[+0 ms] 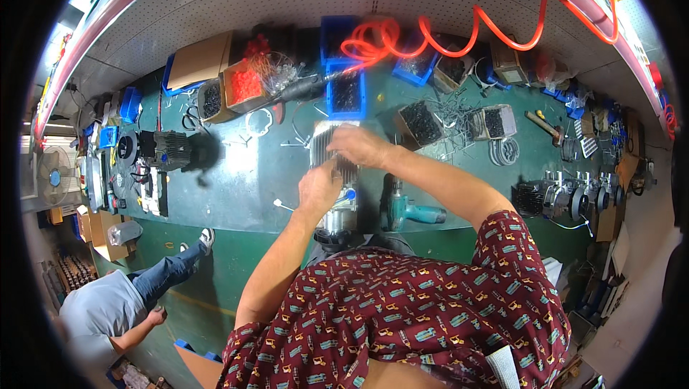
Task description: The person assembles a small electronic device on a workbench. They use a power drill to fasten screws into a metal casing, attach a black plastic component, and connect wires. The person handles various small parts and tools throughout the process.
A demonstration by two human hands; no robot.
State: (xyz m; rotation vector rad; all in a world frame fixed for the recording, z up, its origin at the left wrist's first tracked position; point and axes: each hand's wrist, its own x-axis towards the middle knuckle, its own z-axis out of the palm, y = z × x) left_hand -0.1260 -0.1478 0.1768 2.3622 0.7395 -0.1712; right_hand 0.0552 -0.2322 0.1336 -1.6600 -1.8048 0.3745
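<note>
A grey finned electric motor point(321, 146) lies on the green bench in front of me, its near end toward my body with a blue part point(350, 194) on its side. My right hand point(359, 146) is over the fins, fingers curled down and pressed together. Nearer to me, my left hand point(321, 186) rests at the motor's left side with thumb and fingers closed in a pinch. Whatever sits between the fingers of either hand is too small or hidden to name. A teal power drill point(416, 212) lies just right of the motor.
Blue bins point(346, 89) and boxes of dark screws point(420, 123) line the bench's back. A coiled red air hose point(459, 50) hangs above. Other motors stand left point(169, 151) and right point(567, 195). At the lower left is another person point(118, 306).
</note>
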